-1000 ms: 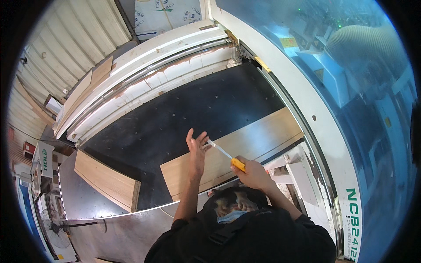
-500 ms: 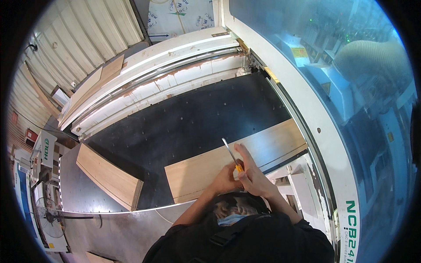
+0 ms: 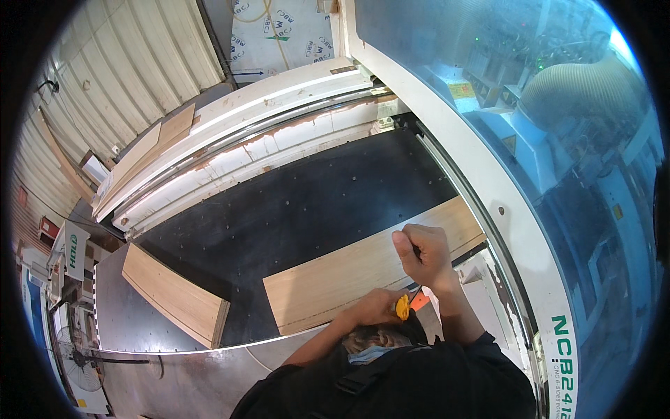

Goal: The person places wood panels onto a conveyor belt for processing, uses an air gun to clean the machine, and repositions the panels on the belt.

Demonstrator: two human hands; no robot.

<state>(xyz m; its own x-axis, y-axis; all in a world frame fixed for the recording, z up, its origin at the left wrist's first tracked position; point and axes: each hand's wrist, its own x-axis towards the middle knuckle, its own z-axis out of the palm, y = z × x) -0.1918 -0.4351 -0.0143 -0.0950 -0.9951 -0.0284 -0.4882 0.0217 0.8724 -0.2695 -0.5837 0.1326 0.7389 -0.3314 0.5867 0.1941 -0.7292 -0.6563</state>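
Observation:
A screwdriver with a yellow handle [image 3: 403,307] is gripped in my left hand [image 3: 377,306], low in front of my chest. Most of its shaft is hidden; a short bit of metal shows beside the handle. My right hand [image 3: 427,257] is closed in a fist, thumb side up, with nothing visible in it. In view, the fist overlaps the light wood panel [image 3: 335,276]; whether it touches the panel I cannot tell. That panel lies flat along the near right edge of the black machine bed [image 3: 300,202], with a groove along its near side.
At the bed's left end lies another wood board [image 3: 174,295]. A white beam with a rail [image 3: 279,115] crosses the far side. To my right stands a white machine frame [image 3: 481,160] with a blue transparent cover [image 3: 544,140]. A fan [image 3: 77,359] stands at far left.
My hands have come apart. The left has drawn the screwdriver back toward my body, turning it so its shaft no longer points away. My right hand has closed into a fist, farther right.

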